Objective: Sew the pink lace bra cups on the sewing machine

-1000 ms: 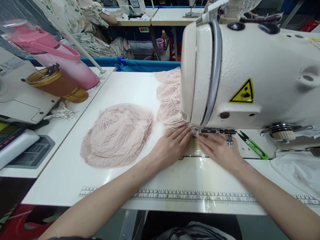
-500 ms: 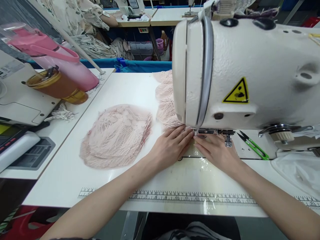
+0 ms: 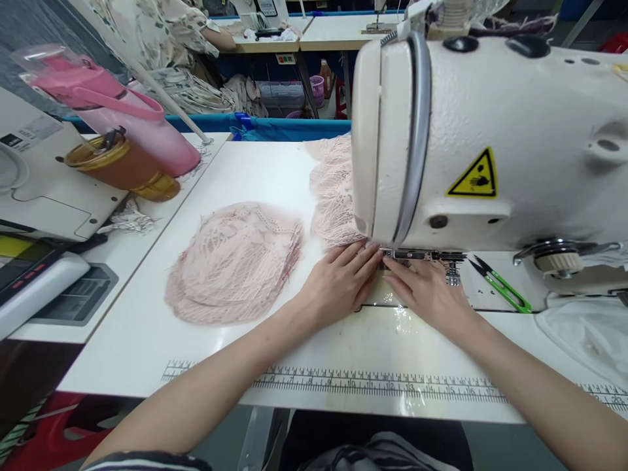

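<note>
My left hand (image 3: pixel 341 278) lies flat at the front of the sewing machine head (image 3: pixel 466 144), fingers stretched toward the presser foot (image 3: pixel 392 254). Its fingertips rest on the near edge of a pale pink lace piece (image 3: pixel 336 196), which runs back behind the machine head. My right hand (image 3: pixel 426 288) is just right of the presser foot, thumb and fingers extended and pressed down; the machine hides some of its fingertips. Pinkish cloth shows beside that hand. To the left, a stack of pink lace pieces (image 3: pixel 235 265) lies on the white table (image 3: pixel 275 173).
Green thread snips (image 3: pixel 505 288) lie right of my right hand, near white fabric (image 3: pixel 583 333). A pink bottle (image 3: pixel 142 124) and an amber cup (image 3: pixel 122 167) stand at the left. A printed ruler (image 3: pixel 343 383) runs along the front edge. Another person's sleeve (image 3: pixel 189 33) shows at the back.
The whole view has shifted slightly to the right. Both hands stay by the presser foot, and the lace beside the machine looks little changed.
</note>
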The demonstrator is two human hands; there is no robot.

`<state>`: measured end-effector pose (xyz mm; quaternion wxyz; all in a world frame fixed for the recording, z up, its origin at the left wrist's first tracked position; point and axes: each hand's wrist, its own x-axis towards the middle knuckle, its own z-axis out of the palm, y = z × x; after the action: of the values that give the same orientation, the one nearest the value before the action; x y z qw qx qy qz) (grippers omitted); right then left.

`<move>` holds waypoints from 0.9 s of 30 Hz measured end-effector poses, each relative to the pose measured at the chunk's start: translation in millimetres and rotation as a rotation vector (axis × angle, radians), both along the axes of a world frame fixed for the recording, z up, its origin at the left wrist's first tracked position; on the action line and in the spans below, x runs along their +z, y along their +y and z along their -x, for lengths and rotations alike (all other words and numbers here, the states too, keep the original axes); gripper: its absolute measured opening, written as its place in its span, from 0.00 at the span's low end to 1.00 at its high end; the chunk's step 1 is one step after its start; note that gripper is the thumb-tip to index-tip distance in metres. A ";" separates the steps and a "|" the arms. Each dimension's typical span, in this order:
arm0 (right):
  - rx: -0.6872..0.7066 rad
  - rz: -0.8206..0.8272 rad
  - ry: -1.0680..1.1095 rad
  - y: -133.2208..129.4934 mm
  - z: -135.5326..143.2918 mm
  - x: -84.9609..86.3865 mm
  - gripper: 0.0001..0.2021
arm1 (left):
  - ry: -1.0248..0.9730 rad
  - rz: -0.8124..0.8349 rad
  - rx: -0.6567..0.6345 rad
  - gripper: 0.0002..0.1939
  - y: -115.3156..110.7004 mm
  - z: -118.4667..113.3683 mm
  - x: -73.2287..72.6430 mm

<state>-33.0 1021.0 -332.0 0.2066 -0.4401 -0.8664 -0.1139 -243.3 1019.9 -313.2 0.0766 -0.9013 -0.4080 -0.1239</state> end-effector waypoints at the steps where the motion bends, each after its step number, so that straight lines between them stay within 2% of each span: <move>1: 0.000 0.007 -0.003 0.0 0.1 -0.3 0.16 | 0.002 0.004 0.003 0.20 0.1 0.2 0.0; 7: 0.007 -0.023 0.033 3.6 -4.2 5.0 0.14 | 0.025 0.032 0.019 0.22 0.1 1.6 0.4; 12: 0.005 0.096 0.177 10.4 -8.1 13.8 0.14 | 0.018 0.037 0.032 0.22 1.5 1.4 0.8; 17: -0.060 0.118 0.298 15.1 -8.2 5.7 0.15 | 0.012 0.017 0.028 0.22 -2.5 1.2 1.9; 21: -0.050 0.118 0.331 17.1 -9.2 -0.6 0.14 | -0.023 -0.014 0.094 0.21 -4.8 0.6 11.5; 24: -0.023 0.069 0.335 18.4 -11.3 -2.7 0.14 | -0.088 0.059 0.195 0.17 11.5 -2.3 21.5; 27: 0.021 -0.030 0.298 19.8 -15.7 -5.2 0.13 | -0.178 0.168 0.245 0.13 42.8 -7.7 27.8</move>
<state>-17.3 1040.8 -337.2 0.3404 -0.4398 -0.8291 -0.0581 -235.6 1062.7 -285.4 -0.0210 -0.8336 -0.5288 -0.1583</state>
